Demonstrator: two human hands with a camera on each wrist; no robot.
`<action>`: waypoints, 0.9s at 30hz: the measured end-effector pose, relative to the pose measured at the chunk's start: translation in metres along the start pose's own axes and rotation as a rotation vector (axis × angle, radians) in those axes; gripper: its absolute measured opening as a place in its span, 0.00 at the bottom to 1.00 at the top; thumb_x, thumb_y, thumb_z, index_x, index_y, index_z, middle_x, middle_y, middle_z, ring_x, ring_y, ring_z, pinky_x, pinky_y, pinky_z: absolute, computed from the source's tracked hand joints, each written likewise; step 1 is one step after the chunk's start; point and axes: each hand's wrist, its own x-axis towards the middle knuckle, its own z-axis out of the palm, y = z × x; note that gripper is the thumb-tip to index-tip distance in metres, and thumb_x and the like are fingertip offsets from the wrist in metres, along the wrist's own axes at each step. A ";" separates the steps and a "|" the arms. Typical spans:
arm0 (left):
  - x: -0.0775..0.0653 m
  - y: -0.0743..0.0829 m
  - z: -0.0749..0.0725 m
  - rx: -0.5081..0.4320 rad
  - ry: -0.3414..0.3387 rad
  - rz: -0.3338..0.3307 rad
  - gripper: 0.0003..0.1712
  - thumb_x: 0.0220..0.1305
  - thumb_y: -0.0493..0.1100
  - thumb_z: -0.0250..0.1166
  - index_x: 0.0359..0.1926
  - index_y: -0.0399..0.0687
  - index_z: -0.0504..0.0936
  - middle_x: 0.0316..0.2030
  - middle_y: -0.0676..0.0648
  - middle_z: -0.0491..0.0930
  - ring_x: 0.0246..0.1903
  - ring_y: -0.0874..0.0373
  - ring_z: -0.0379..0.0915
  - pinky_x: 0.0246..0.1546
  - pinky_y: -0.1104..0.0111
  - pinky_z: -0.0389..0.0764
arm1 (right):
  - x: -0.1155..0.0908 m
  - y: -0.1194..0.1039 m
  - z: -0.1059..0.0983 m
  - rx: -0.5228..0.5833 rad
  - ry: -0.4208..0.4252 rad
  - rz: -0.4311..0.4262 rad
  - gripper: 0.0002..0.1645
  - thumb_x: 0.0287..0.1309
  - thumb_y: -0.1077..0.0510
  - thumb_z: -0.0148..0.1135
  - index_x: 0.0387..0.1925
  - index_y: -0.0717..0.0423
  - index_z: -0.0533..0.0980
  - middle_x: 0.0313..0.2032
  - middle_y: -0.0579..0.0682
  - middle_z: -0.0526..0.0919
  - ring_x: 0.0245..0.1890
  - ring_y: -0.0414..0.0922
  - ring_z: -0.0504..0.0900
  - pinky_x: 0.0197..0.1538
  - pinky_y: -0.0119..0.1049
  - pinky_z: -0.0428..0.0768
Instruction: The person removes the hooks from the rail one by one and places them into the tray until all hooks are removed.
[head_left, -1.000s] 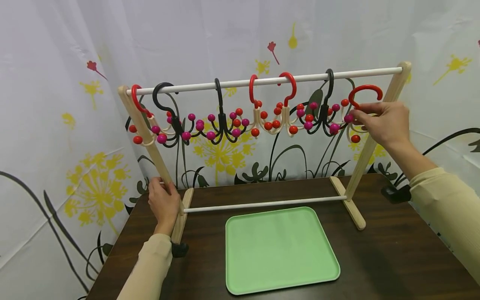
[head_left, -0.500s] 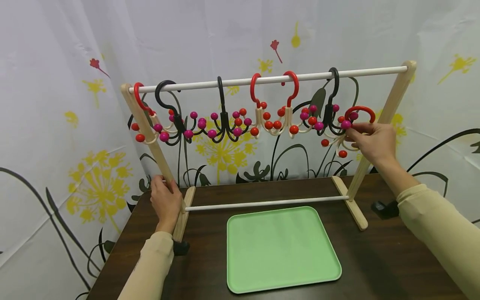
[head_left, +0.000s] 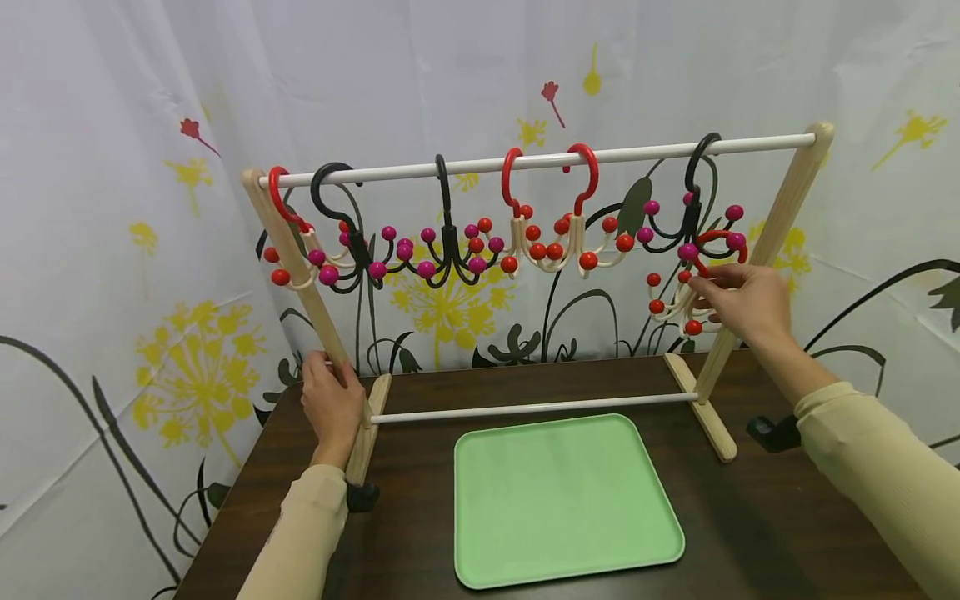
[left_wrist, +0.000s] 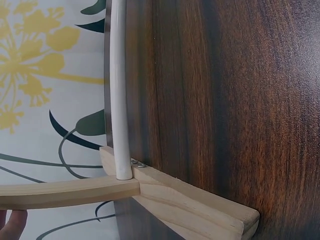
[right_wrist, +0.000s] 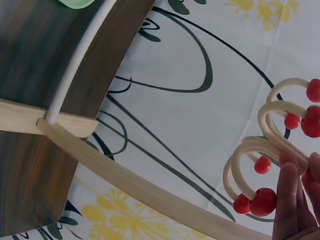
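On the left, the person's left hand (head_left: 332,408) grips the rack's left post (head_left: 318,317). Far right, under a black hanger (head_left: 692,218) on the white rod (head_left: 472,167), there's a red-hooked hanger (head_left: 683,297), off the rod and near the right post (head_left: 776,212). It's pinched in the right hand (head_left: 750,302), hook up, red-balled prongs down, long axis leaning rightward at the top.

the rack (head_left: 787,212) stands on the bench (head_left: 405,537) behind the tray (head_left: 566,500); six hangers (head_left: 449,240) hang along its top bar (head_left: 637,153), a seventh hanger (head_left: 685,302) below the rightmost, the curtain (head_left: 420,83) behind.
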 end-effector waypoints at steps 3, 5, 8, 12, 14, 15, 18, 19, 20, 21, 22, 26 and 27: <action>-0.001 -0.001 0.000 0.003 0.003 -0.004 0.13 0.60 0.36 0.64 0.43 0.35 0.71 0.36 0.35 0.72 0.31 0.34 0.73 0.31 0.42 0.69 | -0.001 0.004 0.002 0.020 -0.021 0.017 0.29 0.63 0.46 0.63 0.50 0.69 0.79 0.37 0.65 0.86 0.21 0.31 0.83 0.26 0.30 0.80; -0.001 -0.002 0.000 0.003 0.005 -0.004 0.13 0.60 0.36 0.64 0.43 0.35 0.71 0.36 0.35 0.72 0.32 0.34 0.73 0.31 0.42 0.69 | -0.004 0.006 0.004 0.022 -0.047 0.024 0.28 0.63 0.47 0.63 0.50 0.70 0.79 0.36 0.64 0.86 0.21 0.31 0.83 0.26 0.31 0.80; -0.001 -0.001 0.000 0.000 0.003 -0.002 0.14 0.60 0.36 0.64 0.43 0.35 0.71 0.37 0.34 0.72 0.32 0.34 0.73 0.31 0.42 0.69 | -0.011 0.012 0.010 0.012 -0.075 0.040 0.29 0.64 0.46 0.63 0.50 0.70 0.79 0.35 0.64 0.86 0.22 0.37 0.84 0.26 0.32 0.80; -0.001 0.000 0.000 -0.005 0.003 -0.001 0.13 0.59 0.35 0.64 0.43 0.35 0.71 0.37 0.34 0.72 0.32 0.34 0.73 0.31 0.42 0.69 | -0.025 0.020 0.021 0.010 -0.118 0.026 0.27 0.63 0.47 0.64 0.48 0.69 0.80 0.35 0.64 0.86 0.22 0.43 0.86 0.25 0.34 0.80; -0.002 -0.001 0.000 -0.008 0.006 0.000 0.13 0.59 0.35 0.64 0.43 0.34 0.71 0.37 0.34 0.72 0.32 0.34 0.73 0.31 0.42 0.69 | -0.035 0.024 0.028 -0.009 -0.133 -0.013 0.26 0.63 0.48 0.64 0.47 0.69 0.81 0.34 0.64 0.86 0.22 0.46 0.86 0.24 0.35 0.80; -0.002 -0.001 0.001 -0.008 0.007 0.002 0.13 0.60 0.35 0.64 0.43 0.34 0.71 0.37 0.34 0.72 0.32 0.34 0.73 0.31 0.42 0.69 | -0.039 0.027 0.032 -0.029 -0.136 -0.041 0.25 0.63 0.48 0.64 0.46 0.68 0.81 0.34 0.63 0.86 0.23 0.46 0.86 0.25 0.36 0.80; -0.002 -0.001 0.002 -0.007 0.004 0.011 0.13 0.60 0.35 0.63 0.43 0.34 0.71 0.37 0.34 0.71 0.32 0.34 0.73 0.32 0.42 0.69 | -0.054 0.033 0.046 -0.090 -0.147 -0.106 0.23 0.62 0.49 0.65 0.45 0.67 0.83 0.33 0.60 0.87 0.25 0.47 0.85 0.26 0.37 0.78; -0.001 -0.001 0.002 -0.008 0.004 0.014 0.13 0.60 0.35 0.63 0.43 0.34 0.71 0.37 0.34 0.71 0.32 0.34 0.73 0.32 0.42 0.69 | -0.059 0.034 0.051 -0.090 -0.156 -0.112 0.22 0.62 0.50 0.66 0.45 0.66 0.83 0.34 0.60 0.87 0.24 0.47 0.84 0.25 0.36 0.76; -0.001 -0.001 0.002 -0.006 0.004 0.016 0.13 0.61 0.35 0.63 0.43 0.34 0.70 0.37 0.34 0.71 0.32 0.34 0.73 0.32 0.42 0.69 | -0.063 0.036 0.056 -0.089 -0.166 -0.116 0.21 0.62 0.50 0.66 0.46 0.65 0.83 0.34 0.59 0.87 0.23 0.47 0.83 0.23 0.36 0.75; -0.001 -0.001 0.002 -0.006 0.005 0.017 0.13 0.61 0.35 0.63 0.43 0.34 0.70 0.37 0.34 0.71 0.32 0.34 0.74 0.31 0.42 0.69 | -0.067 0.037 0.062 -0.090 -0.176 -0.121 0.21 0.61 0.51 0.67 0.46 0.64 0.83 0.35 0.59 0.87 0.24 0.48 0.82 0.23 0.36 0.74; -0.001 0.000 0.002 -0.005 0.006 0.017 0.13 0.61 0.35 0.63 0.43 0.34 0.70 0.37 0.34 0.71 0.32 0.34 0.74 0.31 0.42 0.69 | -0.071 0.039 0.067 -0.074 -0.196 -0.117 0.20 0.61 0.51 0.67 0.46 0.64 0.83 0.35 0.59 0.87 0.24 0.48 0.82 0.23 0.36 0.74; -0.001 -0.001 0.002 -0.005 0.010 0.019 0.12 0.61 0.35 0.63 0.43 0.34 0.70 0.37 0.34 0.72 0.31 0.34 0.74 0.30 0.42 0.69 | -0.087 0.046 0.089 -0.033 -0.239 -0.116 0.18 0.60 0.54 0.68 0.45 0.64 0.83 0.36 0.57 0.86 0.26 0.45 0.84 0.23 0.34 0.76; -0.001 -0.001 0.002 -0.005 0.010 0.021 0.12 0.61 0.35 0.62 0.43 0.34 0.70 0.37 0.35 0.72 0.31 0.34 0.74 0.30 0.42 0.69 | -0.091 0.048 0.094 -0.024 -0.247 -0.119 0.17 0.59 0.55 0.69 0.45 0.64 0.84 0.36 0.56 0.86 0.27 0.45 0.84 0.24 0.34 0.77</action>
